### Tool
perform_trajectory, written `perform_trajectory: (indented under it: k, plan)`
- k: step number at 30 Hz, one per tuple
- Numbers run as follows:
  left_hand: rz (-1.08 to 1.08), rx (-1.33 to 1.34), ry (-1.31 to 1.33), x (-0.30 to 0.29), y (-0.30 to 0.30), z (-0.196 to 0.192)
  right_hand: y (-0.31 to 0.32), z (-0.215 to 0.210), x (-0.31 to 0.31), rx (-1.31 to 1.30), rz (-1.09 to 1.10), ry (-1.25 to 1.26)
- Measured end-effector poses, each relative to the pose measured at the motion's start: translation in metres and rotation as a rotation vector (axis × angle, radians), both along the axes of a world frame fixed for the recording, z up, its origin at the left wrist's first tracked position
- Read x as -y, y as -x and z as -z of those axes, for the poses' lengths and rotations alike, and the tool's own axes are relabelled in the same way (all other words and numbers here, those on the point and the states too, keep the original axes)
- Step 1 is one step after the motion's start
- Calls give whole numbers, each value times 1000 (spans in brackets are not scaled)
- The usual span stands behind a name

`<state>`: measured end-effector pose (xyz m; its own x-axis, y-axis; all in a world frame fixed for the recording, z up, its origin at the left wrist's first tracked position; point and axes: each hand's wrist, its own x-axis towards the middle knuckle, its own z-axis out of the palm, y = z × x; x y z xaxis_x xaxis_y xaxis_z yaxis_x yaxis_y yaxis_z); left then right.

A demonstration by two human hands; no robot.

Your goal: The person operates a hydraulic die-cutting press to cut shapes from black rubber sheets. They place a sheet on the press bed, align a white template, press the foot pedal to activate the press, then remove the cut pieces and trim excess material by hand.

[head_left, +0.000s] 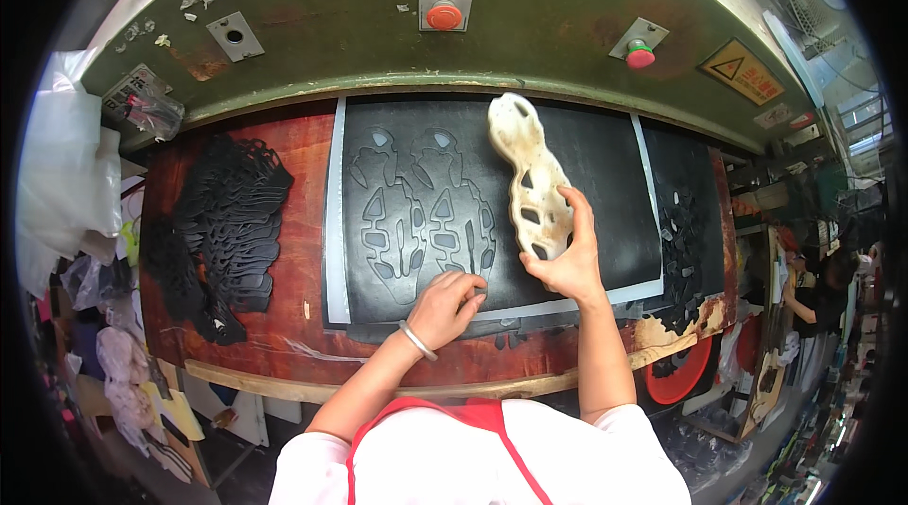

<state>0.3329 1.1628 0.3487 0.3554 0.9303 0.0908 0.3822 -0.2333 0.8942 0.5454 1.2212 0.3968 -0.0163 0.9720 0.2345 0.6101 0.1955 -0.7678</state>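
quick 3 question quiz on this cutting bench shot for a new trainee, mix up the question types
1. True or false: the right hand grips the pale cutting die at its near end.
2. What do the left hand fingertips rest on: A the black sheet, B the stack of cut black pieces, C the red button?
3. How many sole-shaped outlines are cut in the sheet?

Key: 1 true. 2 A. 3 two, side by side left of the die.
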Motion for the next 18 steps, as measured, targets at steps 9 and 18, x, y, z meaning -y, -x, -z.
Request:
perform_trajectory:
  k: [9, 18]
  plan:
    - [-132, -136, -203, -9, 46, -22, 5, 41, -12, 229, -41, -36]
    - [-271, -485, -333, 12, 72, 41, -48, 36, -94, 198, 290, -491]
